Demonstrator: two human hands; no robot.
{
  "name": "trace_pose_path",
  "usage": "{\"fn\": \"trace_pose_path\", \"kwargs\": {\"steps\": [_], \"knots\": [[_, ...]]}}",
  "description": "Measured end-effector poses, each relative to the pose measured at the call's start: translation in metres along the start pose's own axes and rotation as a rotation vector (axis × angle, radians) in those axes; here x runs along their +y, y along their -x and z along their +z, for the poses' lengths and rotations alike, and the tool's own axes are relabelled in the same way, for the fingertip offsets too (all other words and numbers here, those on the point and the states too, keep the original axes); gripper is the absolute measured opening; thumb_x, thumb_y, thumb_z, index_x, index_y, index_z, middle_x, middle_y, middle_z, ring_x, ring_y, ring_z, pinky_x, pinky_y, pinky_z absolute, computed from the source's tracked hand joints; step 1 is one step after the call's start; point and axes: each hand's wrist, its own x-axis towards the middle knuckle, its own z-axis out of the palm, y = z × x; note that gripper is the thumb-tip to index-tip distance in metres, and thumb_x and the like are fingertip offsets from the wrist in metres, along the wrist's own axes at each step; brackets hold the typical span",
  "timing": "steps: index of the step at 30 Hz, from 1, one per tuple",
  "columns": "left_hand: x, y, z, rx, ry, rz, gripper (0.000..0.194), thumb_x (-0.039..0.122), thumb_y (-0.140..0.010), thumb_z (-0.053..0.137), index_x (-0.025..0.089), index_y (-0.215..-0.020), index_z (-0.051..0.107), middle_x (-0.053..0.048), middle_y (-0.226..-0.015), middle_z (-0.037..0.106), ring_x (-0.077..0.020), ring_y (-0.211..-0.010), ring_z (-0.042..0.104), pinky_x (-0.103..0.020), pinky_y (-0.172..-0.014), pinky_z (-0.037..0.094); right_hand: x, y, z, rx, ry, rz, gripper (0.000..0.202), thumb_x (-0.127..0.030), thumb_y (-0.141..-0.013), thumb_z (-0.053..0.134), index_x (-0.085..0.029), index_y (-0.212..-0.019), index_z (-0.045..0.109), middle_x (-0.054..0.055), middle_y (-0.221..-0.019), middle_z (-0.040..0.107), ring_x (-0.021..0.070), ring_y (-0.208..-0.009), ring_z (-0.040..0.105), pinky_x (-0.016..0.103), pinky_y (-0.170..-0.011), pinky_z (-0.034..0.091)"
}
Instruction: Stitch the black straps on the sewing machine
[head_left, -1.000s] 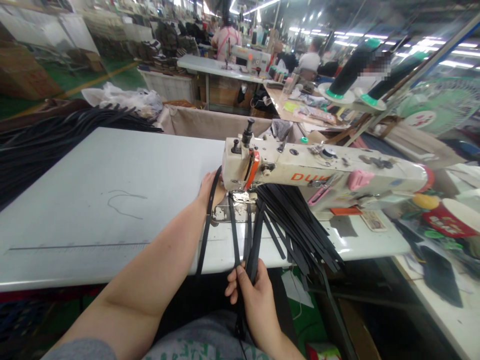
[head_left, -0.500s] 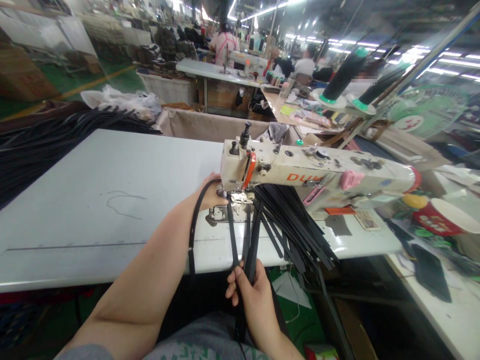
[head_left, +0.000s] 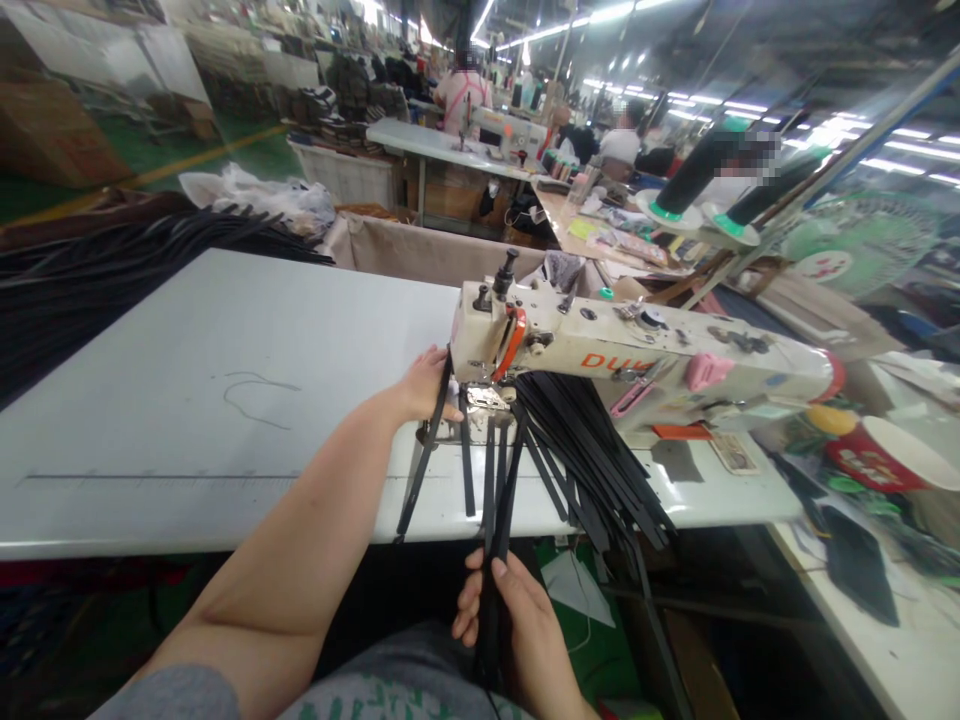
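My right hand [head_left: 517, 610] is closed around a bundle of black straps [head_left: 495, 540] below the table's front edge. These run up from it to the presser foot area of a white sewing machine [head_left: 570, 340]. My left hand [head_left: 424, 388] lies left of the needle area, thumb and fingers apart, its fingertips partly behind the machine head. One black strap [head_left: 426, 465] crosses in front of this hand and hangs down to the table edge. Another short strap [head_left: 466, 460] lies on the table under the needle area. The needle tip itself is hidden.
A pile of black straps [head_left: 600, 450] spreads right of the needle area under the machine arm. More long straps [head_left: 90, 270] lie at the far left. Thread cones [head_left: 694, 175] stand behind the machine; a red-and-white tub [head_left: 885, 455] is at right. Co-workers [head_left: 463, 100] sit farther back.
The strap looped by my left forearm now hangs straighter across the left hand. A short strap has left my right hand's bundle and lies loose. My right hand is slightly lower.
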Motion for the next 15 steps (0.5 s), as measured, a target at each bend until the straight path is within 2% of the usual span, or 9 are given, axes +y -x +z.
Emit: {"fn": "trace_pose_path", "kwargs": {"steps": [6,11,15], "knots": [[0.007,-0.0008,-0.0024,-0.064,-0.075,-0.05,0.11,0.049,-0.057,0.101,0.022,-0.157,0.065,-0.015,-0.174,0.053,-0.0499,-0.167,0.037,-0.062,-0.139,0.032,0.0015,0.0032,-0.004,-0.026,0.055,-0.029,0.056,-0.071,-0.092,0.087,-0.018,-0.104,0.072,0.001,-0.07,0.075,0.0176,-0.06,0.076,0.025,-0.055,0.053],[0.0067,-0.0004,-0.002,-0.083,-0.092,-0.058,0.11,0.053,-0.059,0.1,0.026,-0.159,0.065,-0.014,-0.175,0.053,-0.0516,-0.166,0.037,-0.065,-0.138,0.031,-0.0044,0.0019,0.002,0.01,0.067,0.012,0.067,-0.077,-0.077,0.096,-0.021,-0.096,0.065,-0.003,-0.068,0.074,0.0166,-0.053,0.074,0.023,-0.047,0.052],[0.0062,0.0005,0.0004,-0.05,-0.093,-0.059,0.114,0.05,-0.058,0.1,0.026,-0.163,0.062,-0.014,-0.175,0.052,-0.0529,-0.163,0.04,-0.066,-0.138,0.03,-0.0056,0.001,0.0029,0.051,0.077,-0.018,0.069,-0.079,-0.074,0.096,-0.022,-0.096,0.064,-0.005,-0.065,0.072,0.0145,-0.049,0.071,0.02,-0.044,0.05]]}}
